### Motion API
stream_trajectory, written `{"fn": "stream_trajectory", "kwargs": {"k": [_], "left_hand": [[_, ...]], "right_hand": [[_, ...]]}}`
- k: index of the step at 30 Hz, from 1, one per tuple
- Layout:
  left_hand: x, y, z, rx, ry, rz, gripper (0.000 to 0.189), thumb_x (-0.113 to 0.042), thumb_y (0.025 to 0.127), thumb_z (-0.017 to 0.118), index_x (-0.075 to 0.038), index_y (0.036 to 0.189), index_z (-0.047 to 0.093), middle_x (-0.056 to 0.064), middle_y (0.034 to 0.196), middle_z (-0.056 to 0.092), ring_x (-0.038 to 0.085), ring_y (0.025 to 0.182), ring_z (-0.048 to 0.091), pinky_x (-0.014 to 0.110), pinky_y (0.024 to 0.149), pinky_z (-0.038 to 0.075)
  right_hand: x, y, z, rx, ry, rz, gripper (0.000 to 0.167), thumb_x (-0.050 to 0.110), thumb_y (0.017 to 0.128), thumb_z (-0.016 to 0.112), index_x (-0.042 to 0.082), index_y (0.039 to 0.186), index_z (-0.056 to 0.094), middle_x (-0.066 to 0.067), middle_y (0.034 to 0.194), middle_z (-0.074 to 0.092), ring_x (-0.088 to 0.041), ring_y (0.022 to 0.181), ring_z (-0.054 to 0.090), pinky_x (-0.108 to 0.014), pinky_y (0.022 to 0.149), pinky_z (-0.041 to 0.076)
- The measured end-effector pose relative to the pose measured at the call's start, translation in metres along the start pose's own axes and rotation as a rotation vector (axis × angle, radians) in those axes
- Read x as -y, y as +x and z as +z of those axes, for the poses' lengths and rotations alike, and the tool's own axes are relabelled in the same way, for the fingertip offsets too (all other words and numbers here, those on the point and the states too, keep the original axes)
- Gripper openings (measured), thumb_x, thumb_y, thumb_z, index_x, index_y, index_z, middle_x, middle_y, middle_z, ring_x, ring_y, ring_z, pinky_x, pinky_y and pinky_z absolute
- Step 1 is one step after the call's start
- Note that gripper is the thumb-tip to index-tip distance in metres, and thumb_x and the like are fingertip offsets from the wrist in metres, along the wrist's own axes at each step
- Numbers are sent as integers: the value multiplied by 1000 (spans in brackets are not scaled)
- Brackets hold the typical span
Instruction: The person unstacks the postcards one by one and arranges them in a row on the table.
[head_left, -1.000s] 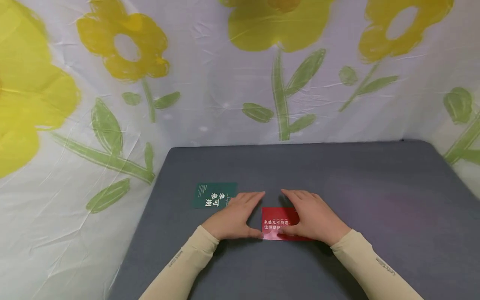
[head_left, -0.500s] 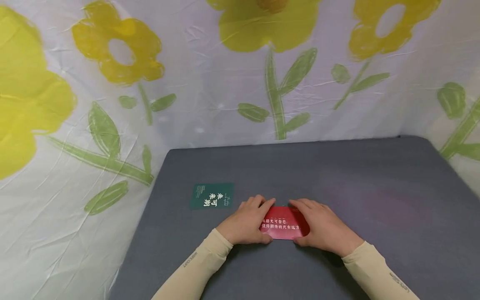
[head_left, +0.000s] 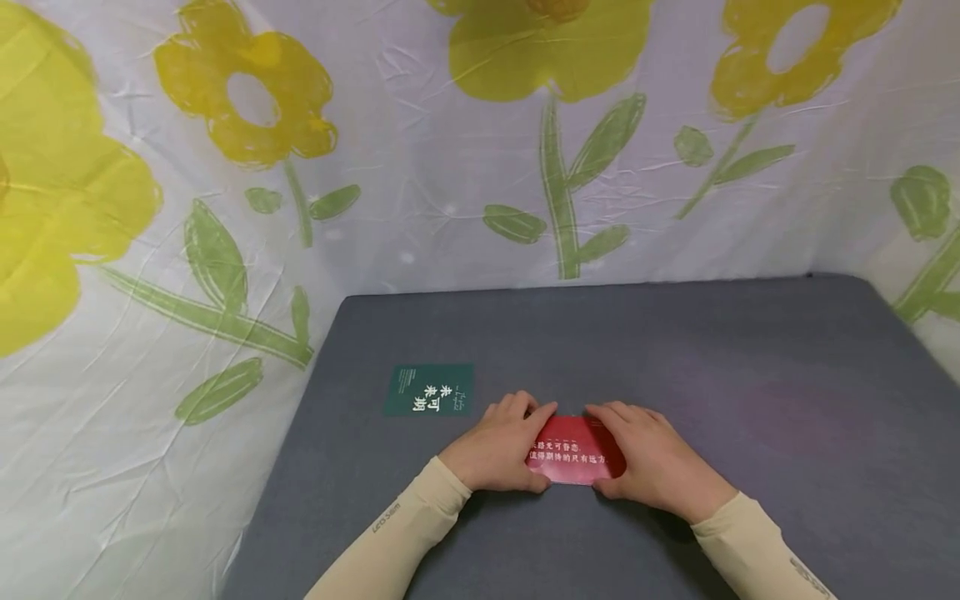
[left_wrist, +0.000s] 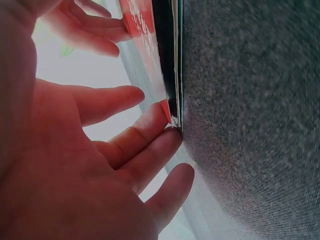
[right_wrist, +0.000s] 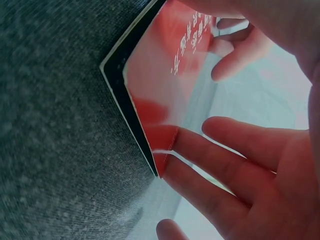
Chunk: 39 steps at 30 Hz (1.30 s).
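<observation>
A glossy red postcard (head_left: 573,450) with white characters lies on the table at the front middle, on top of at least one other card. Pale and dark edges (left_wrist: 176,70) of the layers show under it in the left wrist view. My left hand (head_left: 498,446) holds the left end, thumb at the near edge and fingers at the far one. At the right end, my right hand (head_left: 651,458) spans it in the same way. In the right wrist view, fingertips (right_wrist: 182,137) meet the red postcard's corner, and a dark gap (right_wrist: 135,117) runs beneath it.
A dark green postcard (head_left: 430,390) with white characters lies flat to the left, beyond my left hand. The table (head_left: 690,350) has a grey cloth surface. Behind and beside it hangs a white curtain (head_left: 420,167) with yellow flowers.
Both hands have closed in around the red postcard's two ends. My left hand has come right, off the green postcard's corner, and my right hand has drawn back from the red face.
</observation>
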<state>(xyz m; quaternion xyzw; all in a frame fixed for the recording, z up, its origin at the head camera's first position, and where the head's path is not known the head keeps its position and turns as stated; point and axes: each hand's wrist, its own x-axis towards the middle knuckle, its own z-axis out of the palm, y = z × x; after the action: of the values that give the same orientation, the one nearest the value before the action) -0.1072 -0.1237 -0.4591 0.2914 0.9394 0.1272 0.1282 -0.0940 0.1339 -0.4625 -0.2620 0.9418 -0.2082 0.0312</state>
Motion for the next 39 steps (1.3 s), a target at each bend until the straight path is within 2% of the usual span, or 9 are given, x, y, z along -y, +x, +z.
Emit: {"fn": "stream_trajectory", "kwargs": {"k": [12, 18, 24, 28, 32, 39], "left_hand": [[2, 1, 1, -2, 2, 2, 98, -42, 82, 86, -14, 165, 44, 1, 137, 53, 16, 124, 48, 36, 110, 45], [3, 1, -1, 19, -20, -4, 99, -44, 84, 87, -15, 167, 41, 1, 139, 52, 16, 125, 48, 37, 111, 46], [8, -1, -11, 13, -74, -18, 104, -45, 84, 89, -16, 169, 37, 2, 140, 54, 18, 129, 49, 40, 111, 47], [19, -2, -20, -11, -81, -32, 106, -45, 83, 89, -16, 170, 35, 3, 144, 54, 19, 134, 49, 44, 115, 47], [35, 0, -28, -38, -100, -58, 110, -43, 81, 92, -15, 170, 34, 6, 150, 54, 22, 138, 49, 51, 120, 45], [65, 9, -36, -56, -138, -144, 112, -38, 77, 96, -15, 169, 36, 9, 161, 52, 31, 148, 46, 58, 125, 39]], "right_hand": [[-2, 0, 2, -16, -6, -21, 85, 33, 69, 100, 9, 142, 64, -2, 127, 70, -27, 118, 66, -66, 109, 48], [-2, -2, 0, -20, -11, -21, 88, 35, 71, 100, 10, 146, 61, -4, 134, 71, -28, 124, 66, -67, 112, 45], [0, 3, -3, -45, -26, -33, 89, 35, 73, 99, 9, 149, 60, -7, 138, 71, -30, 127, 65, -67, 115, 43], [4, 17, -7, -50, -40, -50, 91, 38, 73, 99, 8, 150, 59, -9, 140, 70, -32, 128, 65, -66, 114, 44], [9, 40, -7, -6, -33, -37, 96, 40, 72, 99, 9, 152, 58, -10, 144, 68, -34, 132, 63, -66, 115, 43], [16, 82, -1, 63, -50, -27, 99, 42, 71, 98, 9, 155, 56, -10, 146, 65, -34, 135, 61, -67, 117, 42]]}}
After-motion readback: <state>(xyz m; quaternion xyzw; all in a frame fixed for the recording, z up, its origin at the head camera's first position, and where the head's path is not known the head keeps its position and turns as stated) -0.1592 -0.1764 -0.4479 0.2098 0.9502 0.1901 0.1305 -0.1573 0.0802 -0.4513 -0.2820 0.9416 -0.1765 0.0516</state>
